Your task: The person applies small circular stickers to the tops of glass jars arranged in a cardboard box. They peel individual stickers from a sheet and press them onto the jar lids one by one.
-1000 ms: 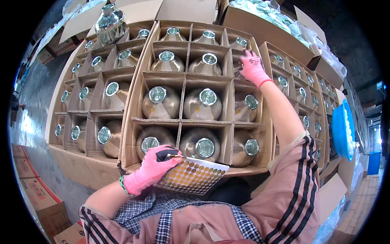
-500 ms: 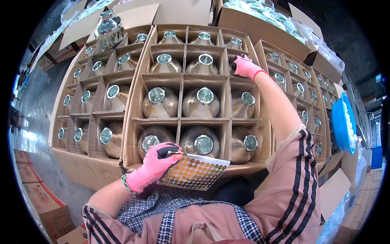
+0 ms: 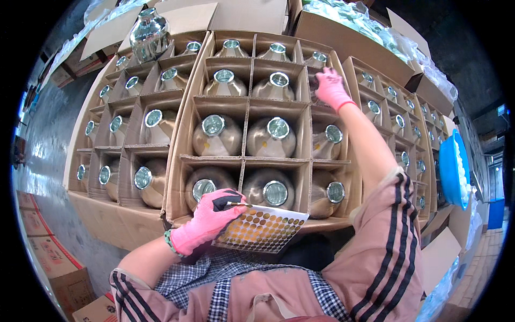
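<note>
My left hand (image 3: 213, 219), in a pink glove with dark fingertips, grips a white sheet of round gold stickers (image 3: 260, 228) by its upper left edge, above the near side of a divided carton (image 3: 174, 172). Silvery glass flasks with round open necks stand in its compartments, among them a near flask (image 3: 275, 193) and one behind it (image 3: 272, 137) with a small yellow spot. My right hand (image 3: 330, 88), gloved in pink too, reaches into a right-column compartment, second row from the back. It covers the flask there, and its fingertips are hidden.
Similar divided cartons with flasks stand to the left (image 3: 115, 212) and right (image 3: 348, 67). One shiny flask (image 3: 149, 36) sits on top of the left carton's dividers. A blue basin (image 3: 449, 169) with white things is at far right. Printed boxes (image 3: 56, 257) lie at lower left.
The view has shifted slightly, so the cartons appear a little to the right. My right hand has turned at the same compartment, its fingers lower inside. My left hand still holds the sticker sheet.
</note>
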